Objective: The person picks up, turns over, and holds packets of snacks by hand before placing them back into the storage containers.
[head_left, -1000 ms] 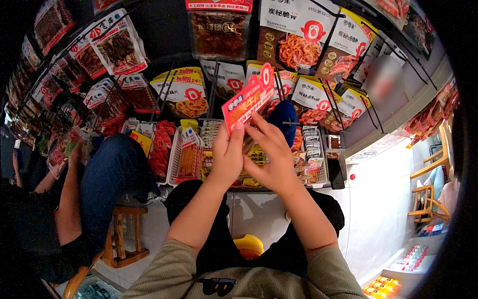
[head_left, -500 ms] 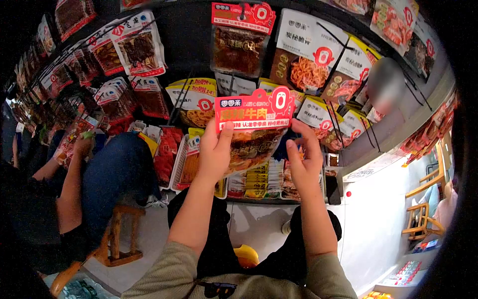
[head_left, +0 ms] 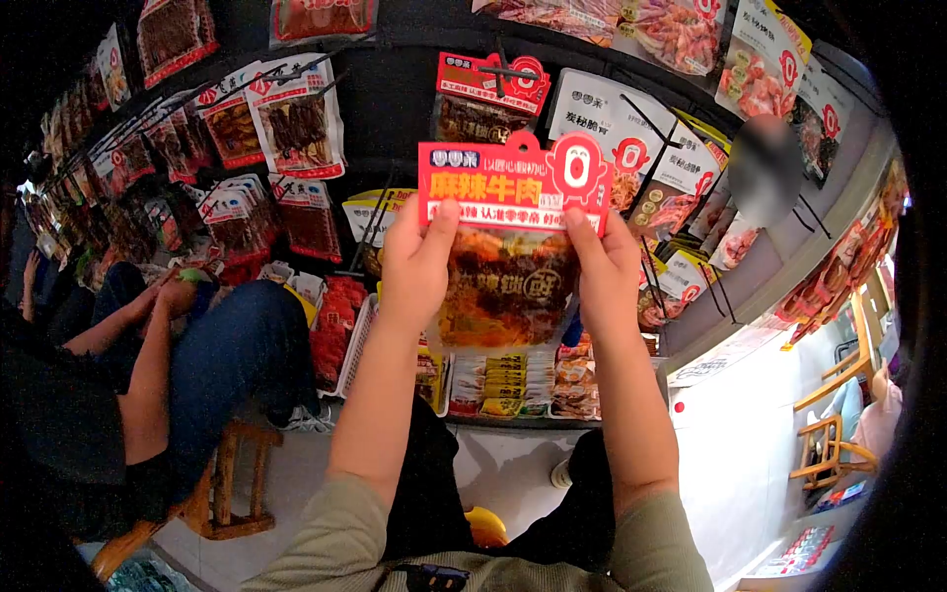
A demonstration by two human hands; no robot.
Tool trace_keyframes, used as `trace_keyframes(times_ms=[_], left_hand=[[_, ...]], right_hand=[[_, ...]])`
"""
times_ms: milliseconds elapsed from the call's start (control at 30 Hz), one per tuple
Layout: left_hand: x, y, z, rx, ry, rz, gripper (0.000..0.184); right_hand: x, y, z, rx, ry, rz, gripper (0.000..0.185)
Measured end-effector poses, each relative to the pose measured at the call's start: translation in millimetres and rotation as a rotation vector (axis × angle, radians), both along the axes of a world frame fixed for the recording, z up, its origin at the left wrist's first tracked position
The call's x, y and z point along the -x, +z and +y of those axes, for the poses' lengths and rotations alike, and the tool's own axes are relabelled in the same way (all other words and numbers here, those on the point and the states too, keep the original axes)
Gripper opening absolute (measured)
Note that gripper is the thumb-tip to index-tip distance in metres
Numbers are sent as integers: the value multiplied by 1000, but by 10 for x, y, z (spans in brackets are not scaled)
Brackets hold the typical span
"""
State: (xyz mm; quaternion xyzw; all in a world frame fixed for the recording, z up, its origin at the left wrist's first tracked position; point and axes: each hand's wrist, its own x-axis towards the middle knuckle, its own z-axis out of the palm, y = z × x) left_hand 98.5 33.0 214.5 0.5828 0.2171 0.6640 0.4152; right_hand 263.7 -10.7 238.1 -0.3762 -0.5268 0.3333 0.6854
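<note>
Between my two hands is a snack packet (head_left: 508, 291) with a red header card on top and a clear front showing brown, oily food. My left hand (head_left: 416, 261) pinches its left edge, thumb across the header. On the opposite edge, my right hand (head_left: 604, 259) grips it the same way, thumb on the front. The packet faces me, nearly upright. Directly behind it hangs a similar red-topped packet (head_left: 490, 99) on a hook, its lower part covered by the held one.
Rows of hanging packets (head_left: 294, 113) line the dark rack. Small sachets (head_left: 503, 385) fill trays below. On the left, a seated person's jeans-clad knee (head_left: 242, 335) is near a wooden stool (head_left: 237, 483). Wooden chairs (head_left: 834, 444) stand at right.
My right hand has closed on the packet's right edge, where it was loosely beside it. The packet is now straighter and faces me squarely. The view has tilted slightly.
</note>
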Motion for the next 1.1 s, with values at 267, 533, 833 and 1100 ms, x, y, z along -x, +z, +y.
trace_keyframes(times_ms=[267,533,833,1100], left_hand=[[83,443,154,19,67,-13,28],[110,428,203,39,39,-42,27],[111,392,438,115,41,16,28],[98,399,899,214,259,336,32]], right_hand=[[117,323,280,-104,19,46,20],[141,300,360,-80,-14,11,20],[96,276,530,-2,-46,-2,22],[79,284,1108,48,-192,-45,25]])
